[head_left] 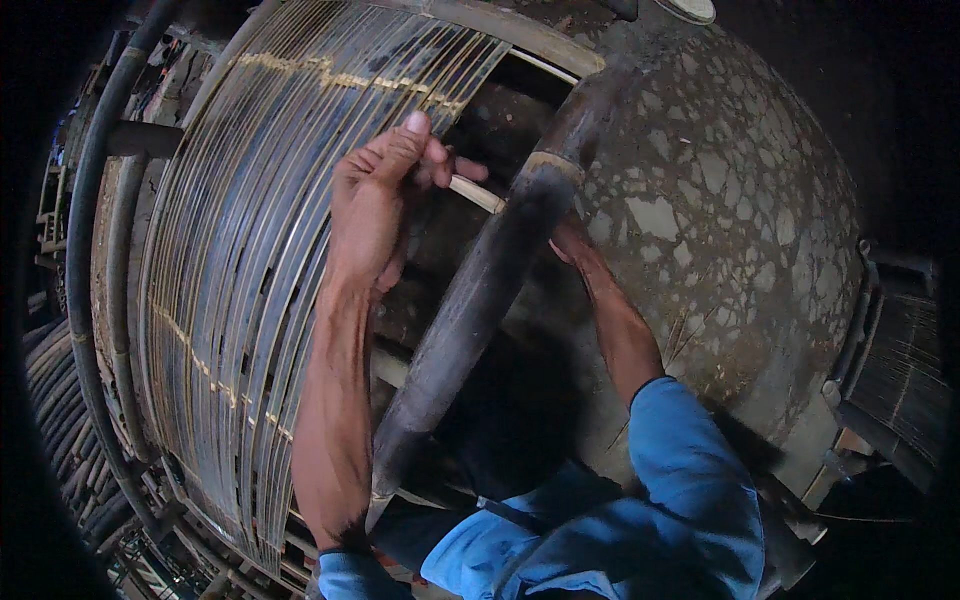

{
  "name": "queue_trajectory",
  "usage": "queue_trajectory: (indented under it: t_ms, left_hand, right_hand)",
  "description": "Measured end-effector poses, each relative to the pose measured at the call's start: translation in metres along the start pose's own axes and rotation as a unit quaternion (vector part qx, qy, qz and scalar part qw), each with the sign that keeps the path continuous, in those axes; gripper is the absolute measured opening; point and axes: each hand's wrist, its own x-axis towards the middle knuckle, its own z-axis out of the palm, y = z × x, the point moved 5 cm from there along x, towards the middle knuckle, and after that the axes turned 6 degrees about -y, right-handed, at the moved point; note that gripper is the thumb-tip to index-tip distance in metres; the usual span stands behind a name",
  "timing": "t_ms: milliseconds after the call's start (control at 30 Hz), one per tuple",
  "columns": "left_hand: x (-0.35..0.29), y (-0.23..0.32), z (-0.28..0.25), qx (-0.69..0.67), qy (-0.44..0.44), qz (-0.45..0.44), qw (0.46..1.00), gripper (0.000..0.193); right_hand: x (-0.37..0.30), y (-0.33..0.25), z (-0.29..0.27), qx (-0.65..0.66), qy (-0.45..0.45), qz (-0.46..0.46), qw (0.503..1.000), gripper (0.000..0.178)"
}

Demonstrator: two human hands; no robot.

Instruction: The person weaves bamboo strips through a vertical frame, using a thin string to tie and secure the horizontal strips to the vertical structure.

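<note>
My left hand [385, 180] is closed at the right edge of a mat of thin bamboo slats [260, 190], its thumb up against the curled fingers. What it pinches, if anything, is too small to make out. Beside those fingers a pale wooden or bamboo piece [476, 193] reaches across to a thick dark bamboo pole [465, 315]. On the pole's far side is my right hand [572, 242], low and close to it; the pole and shadow hide its fingers. Pale yellow bindings [370, 80] cross the slats in rows.
The slats lie on a frame of bamboo poles, with another pole [540, 35] along the far end. Stony, cracked ground [710, 200] spreads to the right. More poles [85, 230] stand at the left, and a second slatted panel [905, 360] is at the far right.
</note>
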Motion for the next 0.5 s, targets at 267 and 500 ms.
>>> queue_trajectory:
  t_ms: [267,500]
  left_hand:
    - [-0.007,0.011,0.038,0.189,-0.033,0.019,0.981,0.037]
    - [-0.099,0.142,0.104,0.246,-0.051,0.111,0.961,0.031]
  right_hand:
    - [0.012,-0.021,0.001,-0.571,0.013,-0.279,0.772,0.036]
    - [-0.079,-0.178,0.038,-0.483,0.130,0.014,0.866,0.038]
